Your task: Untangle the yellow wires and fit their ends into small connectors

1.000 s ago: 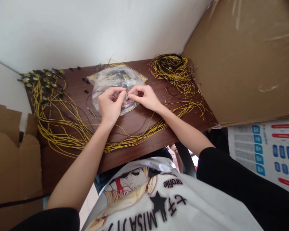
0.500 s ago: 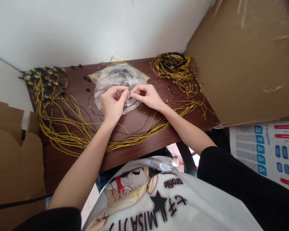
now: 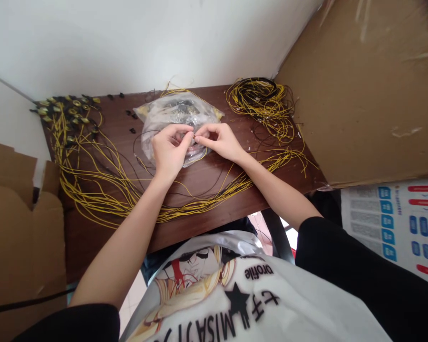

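My left hand [image 3: 171,147] and my right hand [image 3: 219,141] meet fingertip to fingertip, both pinched closed. Between them is a tiny brass-coloured piece [image 3: 194,137], too small to name and mostly covered by the fingers. A thin yellow wire [image 3: 204,154] comes out below my right fingers, and a dark wire [image 3: 142,135] loops beside my left hand. Right behind and under both hands lies a clear plastic bag [image 3: 153,118] with small dark and brass-coloured parts in it.
A bundle of yellow and black wires [image 3: 199,206] crosses the table [image 3: 171,235], ending at the left in several black-and-yellow fittings [image 3: 74,111]. A coiled wire heap [image 3: 260,102] lies back right. Small black pieces [image 3: 131,115] sit near the bag. Cardboard [image 3: 360,95] borders the right, more cardboard [image 3: 21,228] the left.
Both hands keep their pinch at nearly the same spot over the bag. The whole view has shifted slightly; the wires and fittings on the table lie as before.
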Demonstrator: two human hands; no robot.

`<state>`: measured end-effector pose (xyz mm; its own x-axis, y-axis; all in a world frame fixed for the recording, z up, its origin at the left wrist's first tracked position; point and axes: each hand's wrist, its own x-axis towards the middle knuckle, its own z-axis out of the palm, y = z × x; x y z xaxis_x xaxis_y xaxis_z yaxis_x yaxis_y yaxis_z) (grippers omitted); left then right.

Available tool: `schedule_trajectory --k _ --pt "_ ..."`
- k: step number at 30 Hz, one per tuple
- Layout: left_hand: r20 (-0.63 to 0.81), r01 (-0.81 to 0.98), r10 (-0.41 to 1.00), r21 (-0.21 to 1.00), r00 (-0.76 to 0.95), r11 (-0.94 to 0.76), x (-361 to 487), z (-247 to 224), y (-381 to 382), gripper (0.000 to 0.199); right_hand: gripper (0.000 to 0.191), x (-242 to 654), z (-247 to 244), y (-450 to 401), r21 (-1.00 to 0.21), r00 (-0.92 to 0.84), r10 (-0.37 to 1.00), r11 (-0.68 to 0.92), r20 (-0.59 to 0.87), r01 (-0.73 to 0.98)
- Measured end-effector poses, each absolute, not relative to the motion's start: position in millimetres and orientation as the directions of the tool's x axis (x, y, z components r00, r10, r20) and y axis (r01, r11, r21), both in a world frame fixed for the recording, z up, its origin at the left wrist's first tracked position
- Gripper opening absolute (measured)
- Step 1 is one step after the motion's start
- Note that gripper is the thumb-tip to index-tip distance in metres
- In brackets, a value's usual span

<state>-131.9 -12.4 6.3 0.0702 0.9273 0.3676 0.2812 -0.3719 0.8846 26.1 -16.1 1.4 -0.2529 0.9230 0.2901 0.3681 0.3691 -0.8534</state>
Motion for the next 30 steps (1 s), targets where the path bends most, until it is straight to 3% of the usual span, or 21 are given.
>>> schedule_trajectory --k 15,20,22,24,26,28,30 --pt "0.384 0.291 0.918 0.871 0.1 -0.396 -133 -2 -5 0.009 0.033 27 0 -12 -0.793 -0.254 0.917 0.395 0.308 0.465" --pt "0.38 0.283 0.919 0.875 0.103 -0.393 -132 -6 0 0.008 0.033 34 31 -37 -0.79 -0.063 0.9 0.41 0.431 0.456" --pt "0.363 0.261 0.926 0.889 0.103 -0.377 -132 -8 1 0.009 0.033 46 58 -65 -0.819 -0.029 0.91 0.386 0.414 0.425" --pt "0.358 0.236 0.927 0.897 0.107 -0.374 -131 -10 2 0.009 0.032 62 86 -101 -0.864 -0.123 0.947 0.322 0.298 0.387" --pt "0.367 0.229 0.923 0.894 0.113 -0.384 -130 -11 3 0.008 0.031 78 108 -137 -0.904 -0.366 0.93 0.184 0.034 0.385" --pt "0.374 0.238 0.92 0.889 0.116 -0.391 -130 -11 3 0.008 0.03 88 115 -170 -0.889 -0.636 0.697 -0.003 -0.33 0.458" --pt "0.374 0.244 0.92 0.887 0.114 -0.391 -129 -11 3 0.008 0.029 91 101 -197 -0.837 -0.737 0.427 -0.098 -0.524 0.539"
